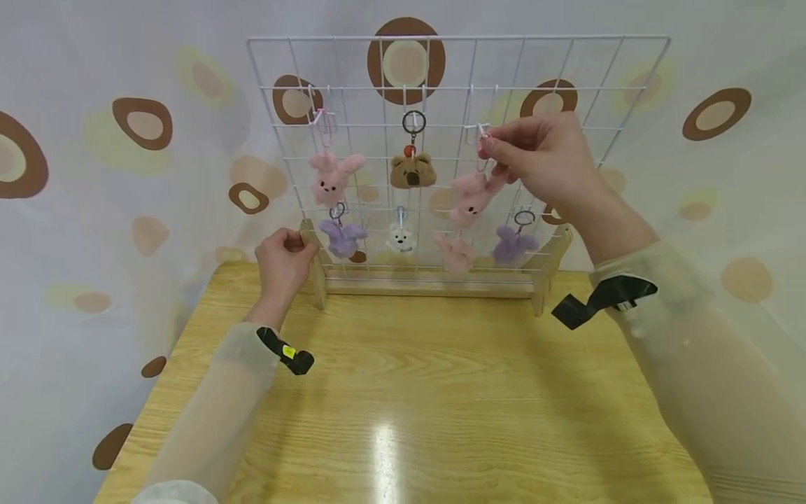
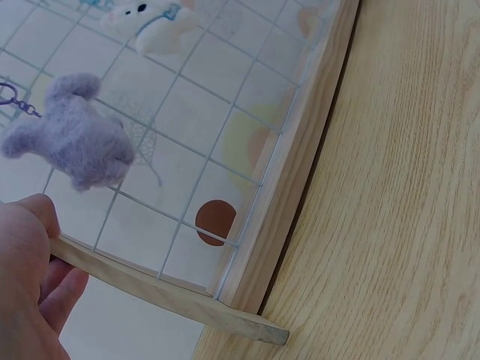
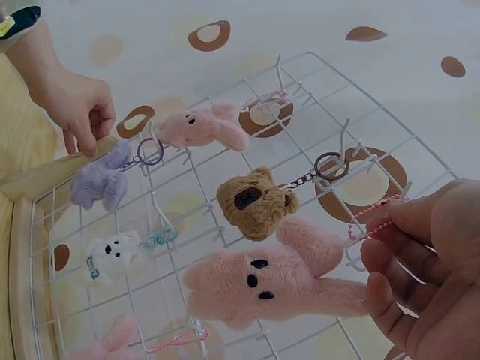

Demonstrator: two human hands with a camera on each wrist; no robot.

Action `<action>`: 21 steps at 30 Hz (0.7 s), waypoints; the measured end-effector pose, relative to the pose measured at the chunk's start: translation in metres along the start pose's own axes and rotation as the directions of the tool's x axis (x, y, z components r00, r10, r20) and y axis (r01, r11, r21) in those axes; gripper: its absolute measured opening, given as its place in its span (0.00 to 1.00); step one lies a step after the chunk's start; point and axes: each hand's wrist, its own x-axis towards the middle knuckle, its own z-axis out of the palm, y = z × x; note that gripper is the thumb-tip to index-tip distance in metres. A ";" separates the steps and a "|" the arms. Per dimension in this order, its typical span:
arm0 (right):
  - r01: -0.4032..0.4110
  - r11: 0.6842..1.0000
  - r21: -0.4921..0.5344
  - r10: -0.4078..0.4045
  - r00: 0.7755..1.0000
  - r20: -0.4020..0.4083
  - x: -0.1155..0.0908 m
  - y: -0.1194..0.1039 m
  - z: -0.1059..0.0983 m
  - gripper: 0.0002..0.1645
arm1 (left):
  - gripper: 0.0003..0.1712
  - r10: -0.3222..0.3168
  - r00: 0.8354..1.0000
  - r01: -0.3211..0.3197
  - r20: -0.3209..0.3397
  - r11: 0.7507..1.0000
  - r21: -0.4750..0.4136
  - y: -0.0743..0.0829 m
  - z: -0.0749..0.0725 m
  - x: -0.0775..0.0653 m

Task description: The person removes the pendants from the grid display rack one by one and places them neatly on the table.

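Pinched between the thumb and fingertips of the right hand is a thin loop of pink ball-bead chain, held right up at a slim white wire hook on the white metal wire grid. From that chain the fluffy pale-pink plush rabbit with long ears hangs in front of the grid, below the fingers. Whether the loop lies over the hook or only beside it cannot be told, since the fingertips cover the spot.

Meanwhile the left hand grips the pale wooden side upright, thumb side over its edge and fingers beneath. That hold looks worth having (a light wire panel would probably sway at a nudge).

Good handling here would mean pinching the beads near the top of the loop, so that a gap shows for the hook's tip, and guiding the loop along the hook's own line rather than pulling sideways. The person would do well to let the plush dangle freely, with its ear clear of the lower fingers, and to mind the furry brown bear-head keychain just beside it. A gentle release, once the beads bear the weight, should avoid tugging the hook askew.
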 end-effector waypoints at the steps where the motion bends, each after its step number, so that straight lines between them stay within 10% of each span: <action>1: -0.002 1.000 0.007 0.002 1.000 0.003 -0.001 0.000 -0.001 0.14 | 0.09 -0.006 1.000 0.006 0.003 1.000 0.002 0.000 0.000 0.000; 21: 0.064 0.998 -0.027 -0.063 0.997 0.038 -0.015 -0.005 -0.006 0.13 | 0.09 -0.016 1.000 0.016 -0.001 1.000 -0.013 0.000 0.001 -0.001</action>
